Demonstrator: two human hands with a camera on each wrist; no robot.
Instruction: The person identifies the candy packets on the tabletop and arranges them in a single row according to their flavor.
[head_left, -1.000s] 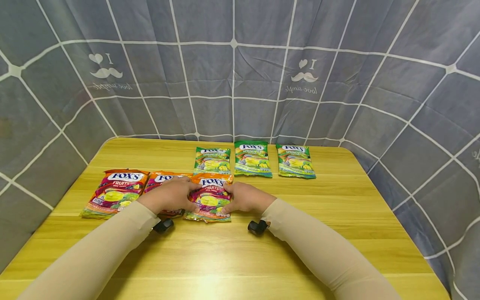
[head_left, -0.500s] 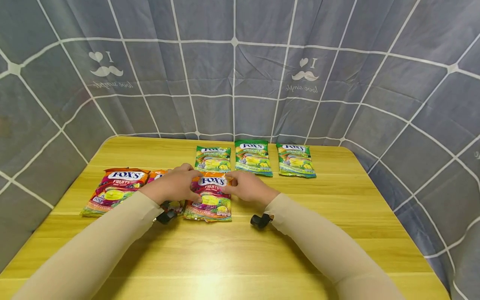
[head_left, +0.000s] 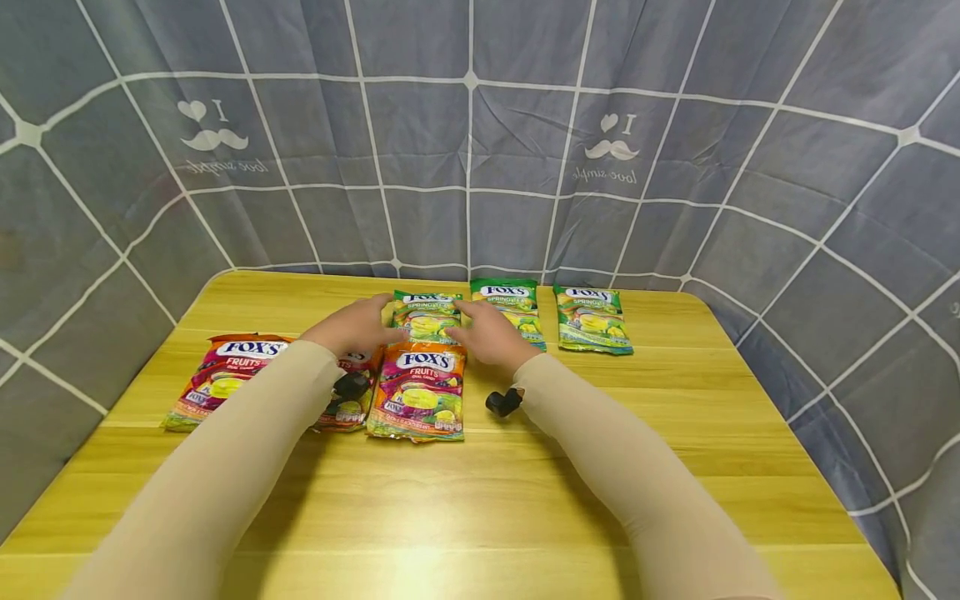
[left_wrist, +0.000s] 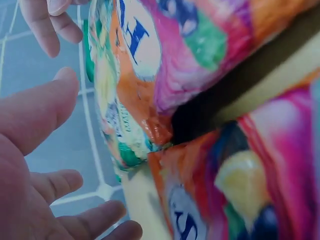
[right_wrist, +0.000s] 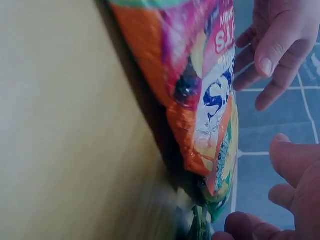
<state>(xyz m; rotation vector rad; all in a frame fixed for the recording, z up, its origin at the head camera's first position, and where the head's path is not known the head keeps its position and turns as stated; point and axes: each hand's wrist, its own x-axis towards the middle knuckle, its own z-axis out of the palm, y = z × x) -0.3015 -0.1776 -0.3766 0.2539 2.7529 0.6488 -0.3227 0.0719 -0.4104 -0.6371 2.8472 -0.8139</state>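
Left hand (head_left: 358, 327) and right hand (head_left: 491, 333): both released, flanking the leftmost green bag (head_left: 426, 321), near frame centre. Assessed risk: the orange bag (head_left: 418, 392) below appears to overlap its lower edge; shifting either could drag both askew.

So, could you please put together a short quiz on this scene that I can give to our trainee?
1. How many green bags are visible on the table?
2. Which green bag lies between the fingertips of the left hand and the right hand in the head view? (A) the leftmost (B) the middle one (C) the rightmost
3. True or false: in the head view, the orange-trimmed bags form the far row and the green ones the near row.

Key:
1. Three.
2. A, the leftmost green bag.
3. False: the orange-trimmed bags form the near row.
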